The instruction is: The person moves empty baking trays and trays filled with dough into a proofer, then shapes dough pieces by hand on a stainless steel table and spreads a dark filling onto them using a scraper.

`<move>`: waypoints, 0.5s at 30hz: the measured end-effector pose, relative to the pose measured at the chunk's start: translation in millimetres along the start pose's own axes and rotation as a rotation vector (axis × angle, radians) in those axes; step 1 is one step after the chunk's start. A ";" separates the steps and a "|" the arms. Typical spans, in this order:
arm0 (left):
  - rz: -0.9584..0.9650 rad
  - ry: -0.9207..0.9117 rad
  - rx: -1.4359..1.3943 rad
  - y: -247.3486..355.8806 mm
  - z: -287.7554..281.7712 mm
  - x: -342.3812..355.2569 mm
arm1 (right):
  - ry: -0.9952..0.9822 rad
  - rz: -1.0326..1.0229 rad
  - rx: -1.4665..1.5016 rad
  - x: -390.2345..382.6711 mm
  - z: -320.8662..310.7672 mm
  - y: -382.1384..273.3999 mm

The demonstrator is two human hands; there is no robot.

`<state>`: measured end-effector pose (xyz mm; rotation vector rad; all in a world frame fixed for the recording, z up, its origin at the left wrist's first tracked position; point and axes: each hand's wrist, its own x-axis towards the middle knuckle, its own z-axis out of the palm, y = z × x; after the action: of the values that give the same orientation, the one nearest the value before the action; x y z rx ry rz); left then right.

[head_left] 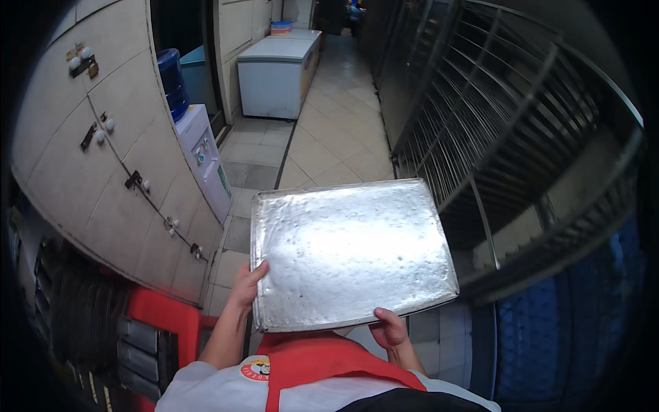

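I carry a dented silver rectangular metal tray (350, 244) level in front of my red apron (322, 364). My left hand (246, 281) grips its left edge near the lower corner, thumb over the rim. My right hand (390, 326) holds the near edge toward the right, thumb on the rim and the other fingers mostly underneath. Whether there is more than one tray in the stack cannot be made out.
On the left are padlocked cabinets (103, 172), a water dispenser (202, 154), dark stacked pans (79, 316) and a red plastic object (158, 302). A chest freezer (271, 86) stands along the tiled aisle (329, 130). Metal racks (508, 137) line the right, with blue stacked items (542, 323) below.
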<state>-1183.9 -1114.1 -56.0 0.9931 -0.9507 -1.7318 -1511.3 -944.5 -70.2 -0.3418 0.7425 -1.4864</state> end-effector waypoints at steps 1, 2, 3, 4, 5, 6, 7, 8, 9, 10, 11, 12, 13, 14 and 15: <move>0.037 0.052 -0.028 -2.5 -2.0 31.4 | -0.056 0.054 0.008 44.9 -1.5 -8.6; 0.066 0.104 -0.050 6.7 -3.7 56.3 | -0.086 0.099 0.017 89.4 -0.8 -13.1; 0.094 0.153 -0.072 14.5 -6.9 85.9 | -0.114 0.143 0.026 134.2 0.6 -17.5; 0.087 0.148 -0.090 20.0 -14.1 121.8 | -0.139 0.185 0.035 177.7 3.4 -21.1; 0.095 0.166 -0.082 27.4 -20.0 158.0 | -0.136 0.188 0.020 220.7 13.3 -30.7; 0.102 0.181 -0.075 33.4 -26.8 197.1 | -0.131 0.188 0.004 261.6 25.0 -40.2; 0.108 0.191 -0.066 39.9 -31.3 236.5 | -0.125 0.183 -0.010 303.1 35.1 -51.0; 0.087 0.196 -0.074 53.1 -30.5 270.2 | -0.101 0.168 0.003 342.6 46.5 -65.9; 0.065 0.197 -0.081 67.0 -27.2 305.3 | -0.088 0.193 -0.003 377.8 49.5 -77.6; 0.042 0.193 -0.088 80.1 -22.4 340.8 | -0.072 0.215 -0.008 412.9 48.6 -89.5; 0.014 0.200 -0.092 87.2 -20.2 374.0 | -0.037 0.220 0.008 439.5 43.9 -92.8; -0.001 0.215 -0.076 95.1 -18.4 406.6 | -0.020 0.236 -0.056 473.2 40.1 -98.5; -0.016 0.229 -0.059 102.9 -14.7 437.8 | -0.038 0.255 -0.019 502.4 38.7 -105.0; 0.010 0.239 -0.035 115.7 -6.8 475.4 | -0.062 0.257 0.025 540.1 46.0 -115.4; 0.015 0.224 -0.027 124.4 -5.8 513.7 | -0.078 0.264 0.052 574.8 53.1 -128.2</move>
<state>-1280.3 -1633.8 -58.0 1.1321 -0.7870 -1.5782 -1622.1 -1525.1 -85.5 -0.2504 0.6590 -1.2343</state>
